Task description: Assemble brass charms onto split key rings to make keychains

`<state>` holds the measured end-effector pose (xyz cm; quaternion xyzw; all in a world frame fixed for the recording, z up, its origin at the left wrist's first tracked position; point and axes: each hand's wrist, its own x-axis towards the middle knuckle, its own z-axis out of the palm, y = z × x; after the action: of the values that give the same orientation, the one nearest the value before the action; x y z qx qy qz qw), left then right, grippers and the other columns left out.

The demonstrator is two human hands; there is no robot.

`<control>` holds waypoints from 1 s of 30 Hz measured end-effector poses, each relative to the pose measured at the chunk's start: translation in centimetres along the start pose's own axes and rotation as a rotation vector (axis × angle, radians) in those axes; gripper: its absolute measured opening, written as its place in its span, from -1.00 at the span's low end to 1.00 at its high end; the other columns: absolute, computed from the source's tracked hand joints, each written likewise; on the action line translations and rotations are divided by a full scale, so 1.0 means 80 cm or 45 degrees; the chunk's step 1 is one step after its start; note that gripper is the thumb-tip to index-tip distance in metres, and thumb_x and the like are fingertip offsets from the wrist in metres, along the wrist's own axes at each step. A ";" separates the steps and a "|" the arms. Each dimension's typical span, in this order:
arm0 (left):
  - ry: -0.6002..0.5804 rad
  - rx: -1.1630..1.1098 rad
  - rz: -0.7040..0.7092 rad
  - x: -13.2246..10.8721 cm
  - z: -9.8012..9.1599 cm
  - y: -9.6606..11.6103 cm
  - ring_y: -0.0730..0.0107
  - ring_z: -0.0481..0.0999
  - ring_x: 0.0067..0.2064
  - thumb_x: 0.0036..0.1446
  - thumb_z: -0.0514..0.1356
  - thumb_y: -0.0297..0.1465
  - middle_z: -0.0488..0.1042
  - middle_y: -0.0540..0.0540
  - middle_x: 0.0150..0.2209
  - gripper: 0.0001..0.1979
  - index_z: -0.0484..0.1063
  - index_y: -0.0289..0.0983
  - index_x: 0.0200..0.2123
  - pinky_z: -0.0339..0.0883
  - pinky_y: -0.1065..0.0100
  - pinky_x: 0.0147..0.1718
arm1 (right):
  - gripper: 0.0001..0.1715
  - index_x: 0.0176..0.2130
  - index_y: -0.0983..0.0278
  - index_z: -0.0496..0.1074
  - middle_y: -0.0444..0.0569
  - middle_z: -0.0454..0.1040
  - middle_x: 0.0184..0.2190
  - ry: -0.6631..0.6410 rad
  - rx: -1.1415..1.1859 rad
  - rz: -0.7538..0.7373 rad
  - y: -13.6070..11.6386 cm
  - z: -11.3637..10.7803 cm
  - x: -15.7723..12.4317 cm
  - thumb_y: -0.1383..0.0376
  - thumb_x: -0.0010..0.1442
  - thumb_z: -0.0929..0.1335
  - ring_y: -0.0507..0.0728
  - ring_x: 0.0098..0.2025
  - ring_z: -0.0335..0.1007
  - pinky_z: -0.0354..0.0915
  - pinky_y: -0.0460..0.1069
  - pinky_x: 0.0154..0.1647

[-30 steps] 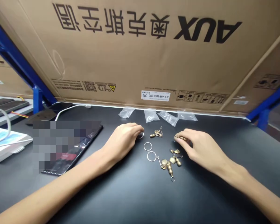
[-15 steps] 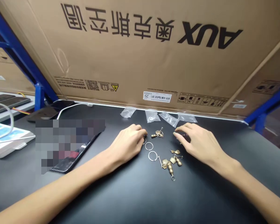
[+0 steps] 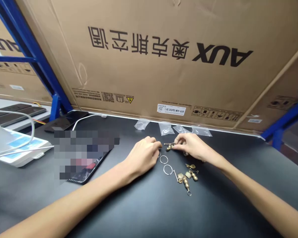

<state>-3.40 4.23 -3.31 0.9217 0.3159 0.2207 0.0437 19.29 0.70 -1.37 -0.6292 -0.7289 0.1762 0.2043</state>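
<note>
My right hand [image 3: 192, 145] reaches to a small cluster with a gold gourd-shaped pendant [image 3: 168, 148] on the black tabletop. Its thumb and fingertips are closed on the near end of that cluster. Another small metal bit shows under the palm. My left hand [image 3: 144, 153] rests on the table with curled fingers, and part of a silver key ring [image 3: 159, 154] peeks out at its fingertips. Two more key rings, an upper one [image 3: 164, 160] and a lower one [image 3: 168, 170], lie beside it. Nearer me are several gold charms, including a gourd pendant [image 3: 186, 183] and a squarish charm [image 3: 180, 176].
Several clear plastic bags [image 3: 166, 128] lie along the table's back edge, against a large cardboard box [image 3: 139, 72]. At left are a dark tablet-like device [image 3: 85, 175], partly pixelated, a white cable [image 3: 85, 118], and a white-blue box [image 3: 27, 148]. Blue metal posts [image 3: 39, 56] flank the box.
My right hand has moved left from above the table onto the gold pendant cluster, closing its fingers there. My left hand stays by the key ring. The whole view has shifted slightly.
</note>
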 end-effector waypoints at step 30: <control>-0.074 -1.509 -0.409 -0.006 -0.020 0.057 0.52 0.36 -0.48 0.12 0.29 -0.32 0.55 -0.04 -0.36 -0.85 0.60 -0.28 -0.33 0.19 0.49 -0.57 | -0.73 -0.07 0.17 0.53 -0.02 0.58 -0.08 0.286 0.458 -0.109 -0.046 0.029 -0.080 0.13 0.30 0.34 0.20 -0.06 0.50 0.38 0.12 0.02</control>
<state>-1.85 0.19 -1.03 0.6871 0.2731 0.3242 0.5901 15.75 -6.19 -1.92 -0.5668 -0.6843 0.2236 0.4005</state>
